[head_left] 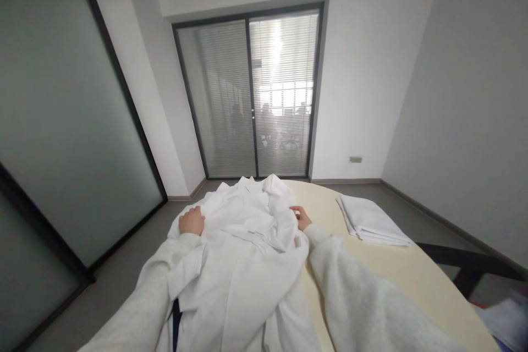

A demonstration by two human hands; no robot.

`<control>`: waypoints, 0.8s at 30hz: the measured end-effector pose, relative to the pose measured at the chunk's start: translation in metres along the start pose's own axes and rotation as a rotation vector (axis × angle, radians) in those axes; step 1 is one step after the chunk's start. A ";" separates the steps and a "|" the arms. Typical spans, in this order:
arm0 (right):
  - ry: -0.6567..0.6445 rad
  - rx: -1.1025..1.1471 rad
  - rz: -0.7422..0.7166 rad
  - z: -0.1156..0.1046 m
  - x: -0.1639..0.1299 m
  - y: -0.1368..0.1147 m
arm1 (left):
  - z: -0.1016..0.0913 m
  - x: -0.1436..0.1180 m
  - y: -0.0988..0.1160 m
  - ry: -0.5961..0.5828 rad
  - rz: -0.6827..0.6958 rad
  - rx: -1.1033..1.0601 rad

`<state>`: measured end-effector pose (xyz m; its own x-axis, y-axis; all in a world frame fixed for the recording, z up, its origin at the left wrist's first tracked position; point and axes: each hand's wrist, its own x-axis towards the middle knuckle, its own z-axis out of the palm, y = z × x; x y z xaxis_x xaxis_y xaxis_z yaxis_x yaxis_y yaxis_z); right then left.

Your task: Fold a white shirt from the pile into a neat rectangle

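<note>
Both hands [192, 223] [302, 219] touch the white garment [243, 253], left fingers [195, 211] closed over it, right fingers [294, 209] slightly parted.

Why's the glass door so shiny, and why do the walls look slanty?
Head view: bright light shows through the blinds on the right door pane, making glare; head view: the walls lean, probably from a wide lens; head view: shapes behind the blinds look hazy, and the white garment has soft shadows in its folds.

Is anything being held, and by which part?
The left hand seems to grip the garment near its left edge; the right hand touches its right edge, grip unclear.
</note>
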<state>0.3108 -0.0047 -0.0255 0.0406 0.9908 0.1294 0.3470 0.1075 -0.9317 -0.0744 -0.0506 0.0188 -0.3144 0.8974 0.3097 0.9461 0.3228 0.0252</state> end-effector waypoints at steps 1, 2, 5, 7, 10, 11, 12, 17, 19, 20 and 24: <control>-0.033 0.067 -0.049 0.003 0.002 -0.005 | -0.007 0.000 0.000 0.043 0.020 -0.034; -0.049 0.131 -0.100 0.005 0.004 -0.011 | -0.016 0.000 -0.001 0.095 0.027 -0.071; -0.017 0.261 -0.211 0.005 0.015 -0.032 | -0.044 0.002 -0.010 0.254 -0.032 -0.153; -0.002 0.303 -0.234 0.009 0.021 -0.042 | -0.057 0.005 -0.021 0.310 -0.102 -0.162; -0.026 0.161 -0.148 0.019 0.025 -0.044 | -0.059 0.009 -0.040 0.192 -0.161 -0.111; -0.037 0.095 -0.100 0.022 0.024 -0.042 | -0.056 0.009 -0.046 0.086 -0.164 -0.073; -0.048 0.040 -0.056 0.023 0.023 -0.039 | -0.051 0.009 -0.052 -0.029 -0.164 -0.030; -0.016 -0.007 -0.023 0.011 0.006 -0.045 | -0.048 -0.013 -0.052 -0.224 0.126 -0.073; -0.025 -0.029 -0.178 0.005 -0.013 -0.058 | -0.060 -0.032 -0.038 -0.348 0.406 -0.305; -0.081 -0.067 -0.321 0.003 -0.025 -0.064 | -0.068 -0.042 -0.029 -0.440 0.529 -0.438; -0.605 -0.307 -0.596 0.004 -0.078 -0.089 | -0.096 -0.069 0.005 -0.796 0.878 -0.594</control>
<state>0.2736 -0.0909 0.0457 -0.6958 0.6615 0.2797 0.3915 0.6759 -0.6244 -0.0409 -0.1401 0.0890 0.6491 0.7350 -0.1964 0.6827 -0.4489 0.5765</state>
